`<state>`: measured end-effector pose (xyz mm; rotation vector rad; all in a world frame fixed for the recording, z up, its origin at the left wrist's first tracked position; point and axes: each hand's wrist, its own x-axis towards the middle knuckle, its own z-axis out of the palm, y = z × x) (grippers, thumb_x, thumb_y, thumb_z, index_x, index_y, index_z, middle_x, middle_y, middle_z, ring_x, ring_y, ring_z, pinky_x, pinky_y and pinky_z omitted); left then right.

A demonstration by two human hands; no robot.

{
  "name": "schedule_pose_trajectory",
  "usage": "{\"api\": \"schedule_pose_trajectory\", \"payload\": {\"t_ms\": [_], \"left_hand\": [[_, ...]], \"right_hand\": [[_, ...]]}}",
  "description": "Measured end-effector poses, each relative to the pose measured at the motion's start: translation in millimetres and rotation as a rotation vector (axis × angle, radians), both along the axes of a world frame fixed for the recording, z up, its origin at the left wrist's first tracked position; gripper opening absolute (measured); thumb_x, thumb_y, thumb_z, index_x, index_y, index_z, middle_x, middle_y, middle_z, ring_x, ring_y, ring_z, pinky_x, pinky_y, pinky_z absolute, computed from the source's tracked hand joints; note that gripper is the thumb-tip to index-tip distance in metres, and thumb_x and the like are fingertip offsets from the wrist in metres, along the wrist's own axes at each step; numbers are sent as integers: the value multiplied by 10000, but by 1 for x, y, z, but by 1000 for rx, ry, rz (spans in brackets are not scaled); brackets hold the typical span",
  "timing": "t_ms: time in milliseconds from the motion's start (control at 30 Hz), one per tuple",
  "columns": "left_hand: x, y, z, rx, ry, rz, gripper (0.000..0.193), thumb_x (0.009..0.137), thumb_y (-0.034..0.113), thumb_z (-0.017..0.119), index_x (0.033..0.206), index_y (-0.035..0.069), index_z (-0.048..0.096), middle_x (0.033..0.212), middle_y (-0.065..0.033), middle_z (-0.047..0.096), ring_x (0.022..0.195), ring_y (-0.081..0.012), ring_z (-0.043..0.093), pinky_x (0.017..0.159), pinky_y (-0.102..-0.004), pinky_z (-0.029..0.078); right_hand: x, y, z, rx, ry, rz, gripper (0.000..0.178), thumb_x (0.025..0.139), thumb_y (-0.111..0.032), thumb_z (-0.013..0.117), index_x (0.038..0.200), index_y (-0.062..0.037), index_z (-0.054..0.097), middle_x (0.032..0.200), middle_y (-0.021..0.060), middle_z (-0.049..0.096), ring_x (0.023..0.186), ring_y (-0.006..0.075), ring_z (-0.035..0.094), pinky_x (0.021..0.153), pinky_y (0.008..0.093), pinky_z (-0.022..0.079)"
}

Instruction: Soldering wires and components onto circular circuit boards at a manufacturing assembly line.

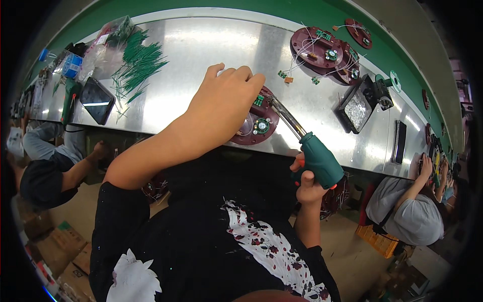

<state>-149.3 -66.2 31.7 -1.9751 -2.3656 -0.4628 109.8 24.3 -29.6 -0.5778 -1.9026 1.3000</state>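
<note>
My right hand [308, 190] is wrapped around the grip of a green soldering gun [321, 160]. The gun's long metal barrel slants up and left, its tip at a maroon round housing [250, 137] at the table's near edge. That housing carries a small green circuit board [258, 100], a round board [261, 126] and thin wires. Over its upper left part reaches my left hand [224, 103], back upward and fingers curled. A bit of white shows near its fingertips, but what they hold is hidden.
More wired maroon housings [314, 48] lie at the back right. A black tray [356, 106] sits right of the gun. Green cable-like strips [141, 63] are heaped at left, by a phone [96, 100] and another green-handled tool [69, 100]. Other people sit along both sides.
</note>
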Motion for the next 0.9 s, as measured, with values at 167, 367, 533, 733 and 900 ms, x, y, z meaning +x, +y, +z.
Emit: {"api": "schedule_pose_trajectory", "payload": {"t_ms": [167, 367, 533, 733, 900], "left_hand": [[-1, 1, 3, 7, -30, -9, 499, 707, -16, 803, 1159, 27, 595, 1065, -154, 664, 1037, -349, 685, 1085, -538, 432], [-2, 2, 4, 19, -20, -2, 213, 903, 43, 664, 1113, 26, 631, 1030, -144, 679, 989, -354, 677, 1066, -531, 454], [-4, 2, 3, 21, 18, -33, 393, 760, -42, 727, 1135, 13, 623, 1020, -159, 669, 990, -349, 697, 1059, -521, 444], [-6, 7, 8, -27, 31, -48, 375, 754, -47, 727, 1114, 9, 640, 1000, -157, 677, 972, -347, 709, 1052, -515, 449], [-7, 9, 12, -60, 28, -68, 357, 761, -42, 723, 1107, 7, 648, 991, -157, 682, 974, -345, 714, 1046, -524, 454]], "right_hand": [[-2, 0, -1, -127, 71, 0, 669, 895, -530, 801, 1118, 84, 657, 834, 66, 683, 687, 119, 659, 626, 253, 532], [-1, 0, -3, -94, 37, -13, 682, 889, -536, 805, 1116, 88, 651, 778, 50, 677, 676, 110, 655, 623, 243, 520], [9, 11, -13, 194, -74, 57, 659, 899, -528, 798, 1123, 76, 661, 771, 44, 678, 682, 119, 659, 624, 245, 520], [4, 0, -7, -22, 46, -26, 687, 962, -583, 681, 1167, 71, 650, 889, 90, 685, 707, 158, 661, 669, 294, 542], [2, -2, -8, 6, 17, -28, 731, 989, -623, 615, 1193, 79, 629, 949, 109, 690, 722, 164, 659, 721, 315, 549]]}}
